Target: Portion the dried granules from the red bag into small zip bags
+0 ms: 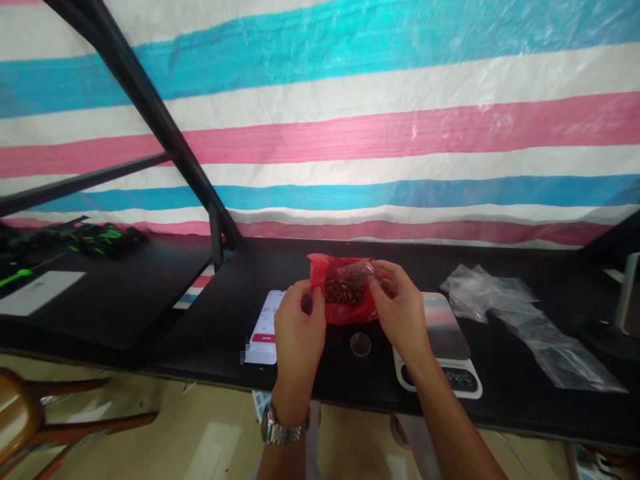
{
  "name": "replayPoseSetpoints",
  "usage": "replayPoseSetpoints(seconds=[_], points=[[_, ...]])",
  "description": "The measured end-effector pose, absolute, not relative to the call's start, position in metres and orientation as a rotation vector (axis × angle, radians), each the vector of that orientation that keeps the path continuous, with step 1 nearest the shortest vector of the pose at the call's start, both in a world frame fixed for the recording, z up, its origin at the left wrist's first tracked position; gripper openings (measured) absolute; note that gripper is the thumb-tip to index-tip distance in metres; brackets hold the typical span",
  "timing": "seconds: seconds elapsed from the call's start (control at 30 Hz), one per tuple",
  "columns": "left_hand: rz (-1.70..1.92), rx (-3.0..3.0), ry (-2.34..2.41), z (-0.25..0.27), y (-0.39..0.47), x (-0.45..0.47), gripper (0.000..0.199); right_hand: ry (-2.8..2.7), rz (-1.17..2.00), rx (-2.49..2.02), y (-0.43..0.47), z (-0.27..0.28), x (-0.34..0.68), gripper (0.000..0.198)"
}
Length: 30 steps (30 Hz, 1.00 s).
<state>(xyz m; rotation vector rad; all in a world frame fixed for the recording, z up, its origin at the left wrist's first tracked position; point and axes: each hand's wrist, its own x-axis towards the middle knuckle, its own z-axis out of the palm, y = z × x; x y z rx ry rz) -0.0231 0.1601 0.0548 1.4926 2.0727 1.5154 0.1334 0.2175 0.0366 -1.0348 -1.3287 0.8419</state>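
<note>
A red plastic bag [350,316] lies opened on the black table, with many small brown pieces [344,293], like beans or nuts, inside it. My left hand [301,327] pinches the bag's left edge between thumb and fingers. In my right hand [400,303] is a small clear plastic bag [356,269], gripped by its right end over the mouth of the red bag. Some brown pieces seem to show through the clear plastic. Just below the red bag sits a small round clear cup or lid [361,345].
A white kitchen scale [450,333] stands under and beside my right forearm. Several clear zip bags [520,313] are spread to its right. A phone [263,333] showing a timer lies left of my left hand. Black frame bars [165,127] rise at the left, before a striped tarp [400,133].
</note>
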Motion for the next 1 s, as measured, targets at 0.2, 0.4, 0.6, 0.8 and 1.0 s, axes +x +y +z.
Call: replayPoseSetpoints(seconds=[0.2,0.4,0.6,0.8,1.0], points=[[1.560,1.395,2.023,0.056,0.155,-0.032,0.013,-1.451,0.741,-1.064,0.217,0.044,0.129,0.025],[1.550,1.359,1.979,0.055,0.152,-0.039,0.016,-1.462,0.611,-1.161,0.214,0.049,0.130,0.027],[1.505,1.409,1.967,0.057,0.148,-0.043,0.012,-1.471,0.590,-1.148,0.214,0.049,0.129,0.026],[1.618,1.615,2.008,0.058,0.145,-0.036,0.020,-1.439,0.625,-1.103,0.212,0.050,0.124,0.025],[1.514,1.930,1.992,0.055,0.149,-0.017,0.034,-1.391,0.718,-1.029,0.208,0.049,0.120,0.020]])
